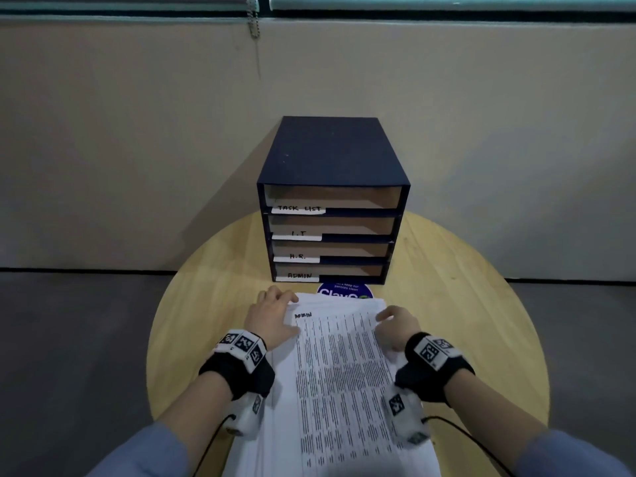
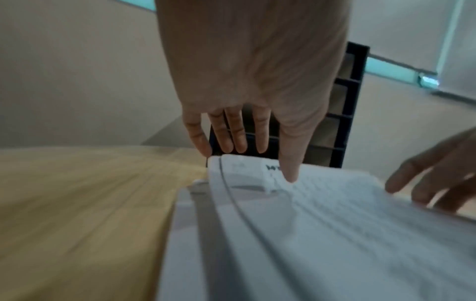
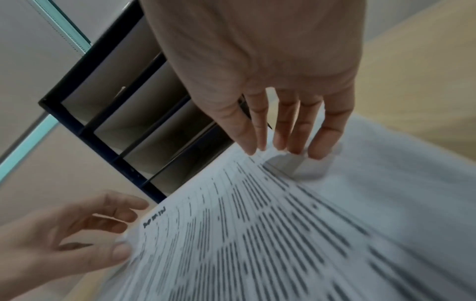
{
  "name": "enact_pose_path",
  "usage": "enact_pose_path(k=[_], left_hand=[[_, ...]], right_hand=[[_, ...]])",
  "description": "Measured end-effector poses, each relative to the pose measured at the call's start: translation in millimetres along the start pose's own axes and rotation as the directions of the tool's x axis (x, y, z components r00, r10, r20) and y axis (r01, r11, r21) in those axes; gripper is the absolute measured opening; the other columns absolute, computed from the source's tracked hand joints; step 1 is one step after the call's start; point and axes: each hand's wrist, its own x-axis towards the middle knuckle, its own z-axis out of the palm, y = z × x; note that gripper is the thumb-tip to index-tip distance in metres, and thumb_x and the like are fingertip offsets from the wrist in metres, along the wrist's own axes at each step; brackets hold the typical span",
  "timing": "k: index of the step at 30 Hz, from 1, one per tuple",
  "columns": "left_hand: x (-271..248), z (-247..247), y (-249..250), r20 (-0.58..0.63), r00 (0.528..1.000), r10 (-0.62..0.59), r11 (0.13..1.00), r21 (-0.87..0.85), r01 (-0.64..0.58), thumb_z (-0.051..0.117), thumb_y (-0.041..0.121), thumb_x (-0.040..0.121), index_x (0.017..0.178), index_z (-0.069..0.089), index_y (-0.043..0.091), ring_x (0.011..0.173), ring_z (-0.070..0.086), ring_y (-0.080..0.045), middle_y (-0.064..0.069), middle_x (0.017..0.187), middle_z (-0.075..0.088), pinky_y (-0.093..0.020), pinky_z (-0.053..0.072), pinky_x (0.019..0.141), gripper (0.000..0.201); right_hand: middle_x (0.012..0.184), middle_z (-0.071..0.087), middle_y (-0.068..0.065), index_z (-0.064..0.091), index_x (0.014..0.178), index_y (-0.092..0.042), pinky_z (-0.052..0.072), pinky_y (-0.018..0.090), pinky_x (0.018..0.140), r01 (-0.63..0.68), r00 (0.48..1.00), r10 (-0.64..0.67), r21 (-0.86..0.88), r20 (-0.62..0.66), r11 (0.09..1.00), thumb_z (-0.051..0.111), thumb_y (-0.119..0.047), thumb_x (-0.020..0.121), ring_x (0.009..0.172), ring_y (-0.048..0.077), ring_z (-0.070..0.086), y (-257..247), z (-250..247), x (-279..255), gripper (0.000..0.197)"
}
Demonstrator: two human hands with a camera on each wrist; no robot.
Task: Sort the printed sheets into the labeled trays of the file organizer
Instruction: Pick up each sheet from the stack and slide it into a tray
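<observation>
A dark blue file organizer (image 1: 332, 156) stands at the back of the round wooden table (image 1: 192, 321), with four open trays labelled TASK LIST, I.T, H.R. and ADMIN from top to bottom. In front of it lies a stack of printed sheets (image 1: 344, 401). The top sheet (image 3: 257, 234) is marked ADMIN at its far left corner. My left hand (image 1: 290, 315) holds that corner, thumb on top (image 2: 289, 175) and fingers at the far edge. My right hand (image 1: 385, 325) pinches the far right corner, which curls up under my fingertips (image 3: 296, 148).
A round blue sticker (image 1: 344, 290) shows on the table between the stack and the organizer. A beige wall (image 1: 137, 149) rises right behind the organizer. Bare tabletop lies left and right of the stack, and grey floor surrounds the table.
</observation>
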Motion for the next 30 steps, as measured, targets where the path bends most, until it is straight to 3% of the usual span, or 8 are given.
enact_pose_path(k=[5,13,16,17,20,22,24,30], left_hand=[[-18,17,-5,0.003,1.000,-0.014,0.992,0.124,0.014,0.064,0.036,0.083,0.133,0.044,0.023,0.124,0.036,-0.021,-0.003,0.139,0.036,-0.034,0.044,0.097,0.055],[-33,26,4,-0.182,0.983,0.040,0.989,0.149,-0.013,0.060,0.028,0.087,0.118,0.047,0.022,0.116,0.042,-0.020,0.001,0.127,0.046,-0.030,0.041,0.089,0.034],[-31,23,4,-0.183,0.982,-0.051,0.983,-0.180,0.017,0.060,0.019,0.088,0.098,0.054,0.017,0.096,0.057,-0.021,-0.001,0.103,0.062,-0.029,0.043,0.077,0.011],[-30,19,4,-0.156,0.982,-0.106,0.929,-0.367,0.043,0.061,0.017,0.088,0.093,0.056,0.017,0.089,0.059,-0.021,-0.002,0.098,0.064,-0.028,0.044,0.074,0.007],[-28,3,-1,-0.063,0.983,-0.171,0.648,-0.759,0.064,0.060,0.014,0.091,0.092,0.061,0.021,0.092,0.064,-0.022,-0.009,0.107,0.068,-0.036,0.051,0.085,0.007],[-30,-8,1,-0.012,0.983,-0.184,0.439,-0.896,0.072,0.053,0.009,0.095,0.096,0.061,0.017,0.084,0.067,-0.019,-0.012,0.103,0.069,-0.035,0.054,0.076,0.011],[-33,-15,5,0.030,0.979,-0.200,0.296,-0.951,0.089,0.047,0.009,0.098,0.106,0.060,0.008,0.083,0.066,-0.021,-0.012,0.100,0.069,-0.031,0.053,0.072,0.014],[-34,-21,14,0.077,0.972,-0.222,0.227,-0.965,0.129,0.039,0.012,0.102,0.108,0.058,0.006,0.093,0.062,-0.027,-0.015,0.105,0.066,-0.033,0.051,0.077,0.021]], right_hand=[[0.131,0.049,0.012,0.050,0.128,-0.015,0.040,0.024,0.057,0.025,0.999,-0.025,-0.010,-0.022,1.000,0.055,-0.006,0.080,0.086,0.024,0.056,15,12,-23,0.049],[0.133,0.050,0.014,0.050,0.131,-0.013,0.039,0.022,0.052,0.013,1.000,-0.013,0.045,-0.017,0.999,0.059,-0.007,0.082,0.084,0.024,0.055,21,12,-34,0.051],[0.132,0.052,0.015,0.051,0.130,-0.012,0.045,0.025,0.067,0.004,1.000,-0.001,0.135,-0.025,0.991,0.061,-0.005,0.081,0.088,0.025,0.057,20,9,-38,0.050],[0.131,0.054,0.015,0.050,0.131,-0.010,0.045,0.027,0.071,0.010,0.999,-0.004,0.169,-0.033,0.985,0.060,-0.006,0.083,0.089,0.025,0.057,21,7,-39,0.049],[0.117,0.060,0.010,0.051,0.131,-0.010,0.045,0.028,0.072,0.036,0.998,-0.020,0.271,-0.062,0.962,0.056,-0.007,0.087,0.082,0.019,0.056,22,-2,-42,0.044],[0.101,0.061,0.009,0.054,0.125,-0.011,0.042,0.025,0.061,0.061,0.997,-0.043,0.336,-0.061,0.940,0.055,-0.006,0.086,0.070,0.015,0.053,23,-8,-43,0.039],[0.088,0.060,0.010,0.056,0.115,-0.011,0.038,0.024,0.056,0.073,0.997,-0.060,0.389,-0.046,0.918,0.054,-0.002,0.086,0.073,0.021,0.052,22,-12,-46,0.030],[0.071,0.057,0.009,0.055,0.076,-0.010,0.040,0.027,0.059,0.055,0.997,-0.075,0.509,0.019,0.859,0.048,0.003,0.087,0.061,0.021,0.052,19,-17,-55,0.019]])
